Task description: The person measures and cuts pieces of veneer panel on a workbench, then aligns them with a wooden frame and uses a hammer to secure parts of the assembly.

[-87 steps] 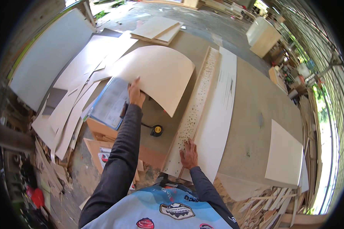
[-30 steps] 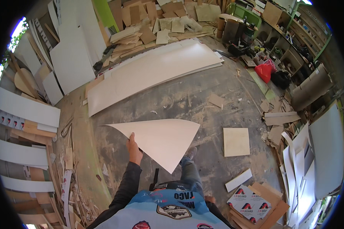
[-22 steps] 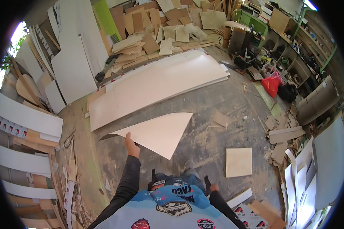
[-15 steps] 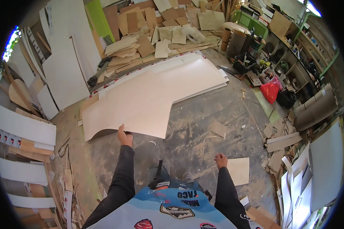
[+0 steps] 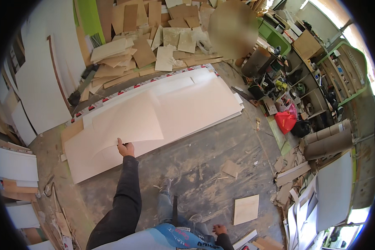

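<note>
Left hand (image 5: pixel 125 148), the nearer: grip closed on the near edge of a bowed sheet (image 5: pixel 133 118), which extends forward over long boards (image 5: pixel 204 100). Right hand (image 5: pixel 219 229) well apart, loosely open, apparently empty.

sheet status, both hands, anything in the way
Left hand gripping sheet by near edge; right hand low, apparently empty. Sheet bowed, over panel stack. No obstruction seen; square board off to right.
</note>
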A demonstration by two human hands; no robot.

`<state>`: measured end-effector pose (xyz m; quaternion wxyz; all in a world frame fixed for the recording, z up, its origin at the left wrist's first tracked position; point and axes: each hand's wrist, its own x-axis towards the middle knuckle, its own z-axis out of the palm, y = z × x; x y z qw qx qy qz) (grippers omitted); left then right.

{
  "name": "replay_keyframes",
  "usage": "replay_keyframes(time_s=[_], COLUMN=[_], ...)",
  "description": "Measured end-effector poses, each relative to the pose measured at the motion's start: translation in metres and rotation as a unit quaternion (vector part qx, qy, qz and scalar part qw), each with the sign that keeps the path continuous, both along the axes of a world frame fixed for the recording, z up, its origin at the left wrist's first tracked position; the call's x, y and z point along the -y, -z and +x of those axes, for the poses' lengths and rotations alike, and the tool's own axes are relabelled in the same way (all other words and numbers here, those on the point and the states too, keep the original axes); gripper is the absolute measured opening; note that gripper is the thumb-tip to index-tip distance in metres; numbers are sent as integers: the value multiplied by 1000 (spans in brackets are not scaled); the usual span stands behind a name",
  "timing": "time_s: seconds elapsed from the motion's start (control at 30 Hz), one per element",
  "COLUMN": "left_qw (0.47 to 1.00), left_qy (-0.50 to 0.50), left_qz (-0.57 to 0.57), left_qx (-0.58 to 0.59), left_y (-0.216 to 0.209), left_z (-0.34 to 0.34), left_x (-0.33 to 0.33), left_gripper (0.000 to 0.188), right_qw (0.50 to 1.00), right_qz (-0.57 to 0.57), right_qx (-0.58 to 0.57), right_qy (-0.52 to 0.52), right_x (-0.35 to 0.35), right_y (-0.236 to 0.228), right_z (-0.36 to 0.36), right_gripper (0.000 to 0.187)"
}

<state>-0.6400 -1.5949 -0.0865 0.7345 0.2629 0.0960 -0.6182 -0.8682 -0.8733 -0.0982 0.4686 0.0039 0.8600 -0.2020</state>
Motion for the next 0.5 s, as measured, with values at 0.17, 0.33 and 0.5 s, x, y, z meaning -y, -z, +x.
replay_keyframes(time_s=[0.17,0.33,0.5], left_qw=[970,749,640], left_qy=[151,458,626], left_qz=[154,375,342], left_qx=[111,297,286], left_y=[70,121,134], left_z=[-49,-46,6], left_x=[-24,-132,-249], left_gripper=[48,50,43], right_qw=[999,996,994], right_qz=[6,-26,-49], right_qx=[-3,-56,-71], right_qy=[37,70,65], right_x=[52,84,107], right_y=[-61,-67,-62], right_z=[19,12,30], right_gripper=[28,27,25])
